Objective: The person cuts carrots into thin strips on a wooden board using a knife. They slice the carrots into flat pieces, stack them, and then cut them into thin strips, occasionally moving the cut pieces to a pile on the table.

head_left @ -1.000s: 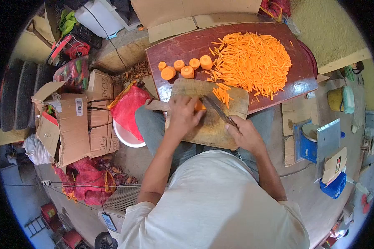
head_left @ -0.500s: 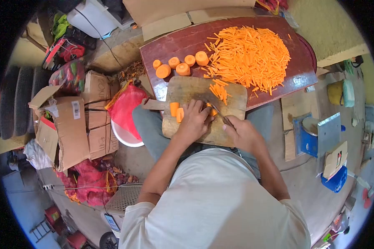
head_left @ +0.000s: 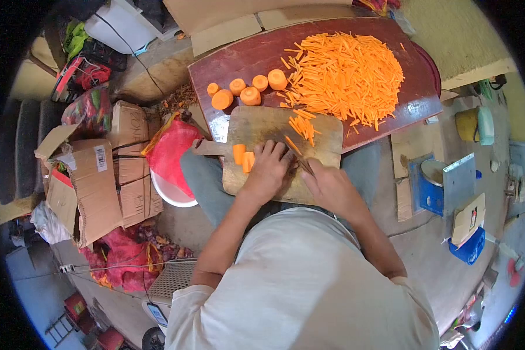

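Observation:
A wooden cutting board [head_left: 326, 146] lies across my lap. My left hand [head_left: 266, 174] has its fingers curled down on the board, holding a carrot piece that they mostly hide. In my right hand [head_left: 333, 185] is the handle of a knife [head_left: 301, 161], its blade close beside the left fingertips. A thin carrot slice [head_left: 291, 143] shows along the blade. Left of my left hand, cut carrot blocks [head_left: 240, 154] rest on the board. Carrot strips [head_left: 301, 126] lie near its far edge.
Beyond the board stands a dark red table [head_left: 251, 49] with a large heap of carrot strips [head_left: 347, 81] and several peeled carrot chunks [head_left: 221, 100]. Cardboard boxes [head_left: 93, 186], a white basin [head_left: 172, 197] and a red mesh bag [head_left: 178, 151] are at left. A blue metal device [head_left: 430, 195] stands at right.
The knife and my right hand have shifted slightly left, towards my left hand, and the blade has swung. An orange slice now shows at the blade. The whole view has shifted slightly.

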A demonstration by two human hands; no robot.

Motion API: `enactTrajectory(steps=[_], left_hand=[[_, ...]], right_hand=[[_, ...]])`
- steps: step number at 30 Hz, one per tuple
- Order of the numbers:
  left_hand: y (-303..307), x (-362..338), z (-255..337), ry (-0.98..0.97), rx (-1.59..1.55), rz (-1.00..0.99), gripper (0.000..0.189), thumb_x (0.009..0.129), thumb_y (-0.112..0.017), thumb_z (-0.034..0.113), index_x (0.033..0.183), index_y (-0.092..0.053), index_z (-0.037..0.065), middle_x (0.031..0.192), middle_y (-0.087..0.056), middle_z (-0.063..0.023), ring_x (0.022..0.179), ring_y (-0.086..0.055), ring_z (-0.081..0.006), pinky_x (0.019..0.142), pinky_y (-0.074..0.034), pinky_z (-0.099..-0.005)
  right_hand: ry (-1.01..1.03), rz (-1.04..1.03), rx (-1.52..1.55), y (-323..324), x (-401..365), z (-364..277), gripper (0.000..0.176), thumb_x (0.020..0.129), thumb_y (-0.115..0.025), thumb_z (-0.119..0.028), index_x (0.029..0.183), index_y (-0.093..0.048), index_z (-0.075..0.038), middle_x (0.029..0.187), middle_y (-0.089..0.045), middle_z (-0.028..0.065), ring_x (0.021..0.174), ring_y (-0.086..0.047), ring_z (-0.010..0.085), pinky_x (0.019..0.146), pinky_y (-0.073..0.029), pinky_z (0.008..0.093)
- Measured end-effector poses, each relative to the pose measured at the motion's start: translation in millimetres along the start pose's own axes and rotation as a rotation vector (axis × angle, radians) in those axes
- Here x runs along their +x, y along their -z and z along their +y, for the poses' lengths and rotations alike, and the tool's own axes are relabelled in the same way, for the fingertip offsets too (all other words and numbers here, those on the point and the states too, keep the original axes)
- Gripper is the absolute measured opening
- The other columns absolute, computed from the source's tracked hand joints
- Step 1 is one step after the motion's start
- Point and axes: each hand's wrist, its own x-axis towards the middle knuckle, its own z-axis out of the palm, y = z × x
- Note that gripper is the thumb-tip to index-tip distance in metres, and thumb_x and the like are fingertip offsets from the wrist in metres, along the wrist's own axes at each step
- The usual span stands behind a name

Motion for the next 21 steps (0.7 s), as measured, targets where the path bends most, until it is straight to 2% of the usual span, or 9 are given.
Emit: enactTrajectory(steps=[5,8,9,14,17,21], left_hand=[[2,-3,-5,-0.043,-0.03,0.043,0.034,0.089,-0.073,0.012,0.121,-0.075,0.002,0.117,-0.064,-0.0141,0.115,-0.057,-0.0353,0.102,-0.042,-0.0488],[-4,-8,-8,-0.017,-0.056,0.051,0.036,0.088,-0.072,0.01,0.123,-0.076,0.003,0.12,-0.065,-0.0138,0.116,-0.057,-0.0349,0.103,-0.042,-0.0481],[-5,-9,-10,-0.01,-0.068,0.047,0.036,0.088,-0.072,0.009,0.123,-0.077,0.003,0.121,-0.065,-0.0136,0.116,-0.057,-0.0348,0.104,-0.042,-0.0479],[-9,-11,-9,-0.009,-0.038,0.055,0.037,0.085,-0.074,0.01,0.122,-0.078,0.004,0.121,-0.065,-0.0128,0.117,-0.057,-0.0345,0.104,-0.043,-0.0483],[-8,-11,-9,-0.023,-0.033,0.09,0.038,0.084,-0.076,0.011,0.121,-0.078,0.004,0.121,-0.065,-0.0128,0.117,-0.058,-0.0346,0.105,-0.043,-0.0485],[-18,-17,-10,-0.033,-0.011,0.149,0.04,0.083,-0.077,0.012,0.122,-0.077,0.005,0.12,-0.065,-0.0128,0.117,-0.058,-0.035,0.106,-0.043,-0.0488]], right_hand=[[0.003,-0.031,0.0,10,-2,-11,0.026,0.109,-0.062,-0.024,0.116,-0.06,0.001,0.089,-0.071,0.031,0.087,-0.071,0.0543,0.074,-0.055,0.0611],[-0.132,-0.125,-0.012,17,-24,-18,0.025,0.108,-0.062,-0.023,0.116,-0.061,0.001,0.09,-0.072,0.0308,0.089,-0.071,0.0543,0.076,-0.055,0.0612],[-0.113,-0.106,-0.006,13,-22,-17,0.025,0.108,-0.062,-0.023,0.117,-0.061,0.001,0.091,-0.072,0.0309,0.089,-0.071,0.0542,0.077,-0.055,0.0613],[-0.034,-0.04,-0.018,0,10,-15,0.026,0.108,-0.063,-0.024,0.119,-0.061,0.0,0.093,-0.073,0.0312,0.092,-0.071,0.0535,0.078,-0.054,0.0624],[-0.077,-0.112,-0.031,8,8,-17,0.031,0.108,-0.061,-0.028,0.119,-0.06,0.001,0.099,-0.074,0.0329,0.096,-0.073,0.0539,0.082,-0.057,0.0624],[-0.115,-0.135,0.028,18,-19,-21,0.031,0.109,-0.06,-0.027,0.117,-0.06,0.003,0.097,-0.073,0.0343,0.095,-0.072,0.055,0.083,-0.057,0.0632]])
